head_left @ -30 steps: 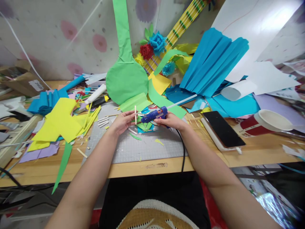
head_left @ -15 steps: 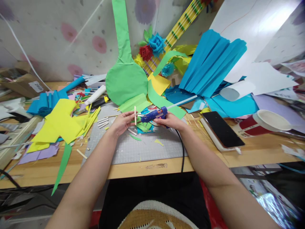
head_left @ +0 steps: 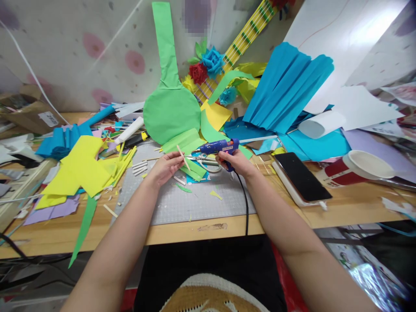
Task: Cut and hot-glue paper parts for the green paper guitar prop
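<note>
My left hand (head_left: 168, 167) pinches a short pale stick (head_left: 183, 158), which leans with its top to the left. In my right hand (head_left: 238, 161) is a blue hot glue gun (head_left: 218, 147), its nozzle pointing left toward the stick, a small gap between them. A long translucent glue stick (head_left: 258, 139) sticks out of the gun's back, and a black cord (head_left: 246, 203) runs down from its handle. Beneath the gun lie scissors (head_left: 209, 164) and green paper scraps (head_left: 195, 170) on a grey cutting mat (head_left: 182, 203). Behind stands a green paper-covered guitar shape (head_left: 172, 113).
Several short white sticks (head_left: 140, 167) lie left on the mat. Yellow paper (head_left: 78, 167) is piled farther left. To the right are a phone (head_left: 303, 177), a paper cup (head_left: 357, 169) and pleated blue paper (head_left: 289, 89). A flower-decorated yellow guitar (head_left: 248, 34) leans at the back.
The glue gun has lifted and turned level, its nozzle drawn slightly back from the stick. The stick in my left hand has gone from upright to tilted.
</note>
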A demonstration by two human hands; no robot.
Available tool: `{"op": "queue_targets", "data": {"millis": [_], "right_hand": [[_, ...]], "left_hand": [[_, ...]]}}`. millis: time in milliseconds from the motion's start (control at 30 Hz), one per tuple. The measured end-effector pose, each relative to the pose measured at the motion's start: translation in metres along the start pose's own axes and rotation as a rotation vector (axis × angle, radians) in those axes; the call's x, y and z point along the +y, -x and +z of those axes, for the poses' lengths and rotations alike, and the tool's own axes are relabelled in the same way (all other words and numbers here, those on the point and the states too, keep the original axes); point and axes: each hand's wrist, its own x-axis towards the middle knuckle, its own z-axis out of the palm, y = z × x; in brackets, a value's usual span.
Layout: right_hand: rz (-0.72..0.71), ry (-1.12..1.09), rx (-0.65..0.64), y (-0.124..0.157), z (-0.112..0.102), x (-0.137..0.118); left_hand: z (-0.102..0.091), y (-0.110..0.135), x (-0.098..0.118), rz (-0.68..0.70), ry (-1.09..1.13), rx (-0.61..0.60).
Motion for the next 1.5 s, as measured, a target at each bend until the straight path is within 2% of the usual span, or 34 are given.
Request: {"op": "queue_targets", "data": {"millis": [233, 433, 867, 1033, 1133, 1300, 1400, 1500], "right_hand": [[0.009, 0.002, -0.024, -0.001, -0.001, 0.001], [0.017, -0.027, 0.011, -0.001, 0.001, 0.002], [0.028, 0.066, 0.014, -0.002, 0.002, 0.005], [0.035, 0.057, 0.011, -0.002, 0.001, 0.006], [0.049, 0.060, 0.020, -0.002, 0.001, 0.006], [0.055, 0.077, 0.022, -0.002, 0.003, 0.002], [0.043, 0.082, -0.005, -0.001, 0.004, 0.000], [0.029, 0.076, -0.029, -0.002, 0.003, 0.002]], "left_hand": [[-0.001, -0.001, 0.000, 0.043, 0.003, -0.014], [-0.005, 0.000, 0.001, 0.040, -0.021, -0.050], [0.000, 0.001, -0.003, 0.013, -0.202, 0.017], [0.001, -0.001, -0.007, 0.053, -0.251, 0.056], [0.000, -0.003, -0.012, 0.135, -0.403, 0.070], [0.002, -0.001, -0.018, 0.325, -0.867, 0.145], [0.006, 0.002, -0.018, 0.336, -1.085, 0.222], [0.007, 0.002, -0.017, 0.269, -1.101, 0.237]]}}
